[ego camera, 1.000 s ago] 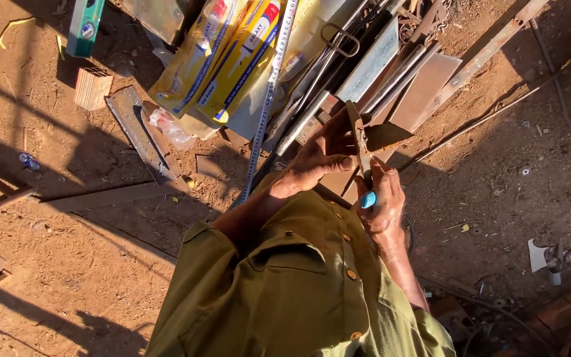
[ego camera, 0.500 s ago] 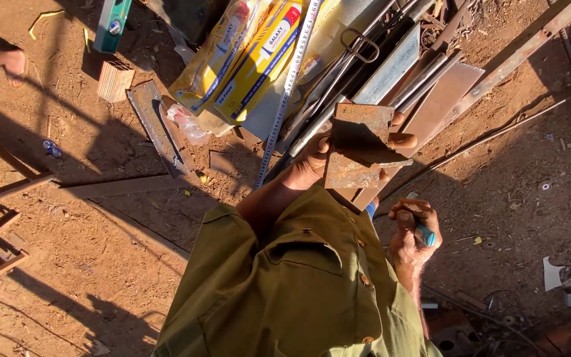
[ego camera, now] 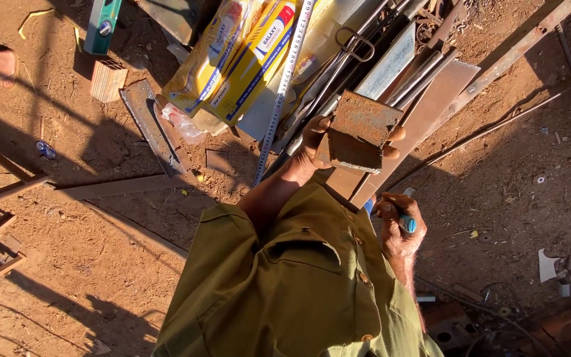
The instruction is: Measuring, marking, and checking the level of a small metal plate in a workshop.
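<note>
Your left hand (ego camera: 318, 142) is clamped on the rusty plate (ego camera: 359, 131): heavy, stiff, sharp-edged, so grip its sides. Your right hand (ego camera: 398, 225) is wrapped round a blue-tipped marker (ego camera: 407, 223).

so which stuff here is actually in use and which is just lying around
In hand:
- left hand holds rusty metal piece
- right hand holds blue-ended tool

Lying about:
- measuring tape
- yellow packets
- green level
- wooden block
- metal strips
</note>
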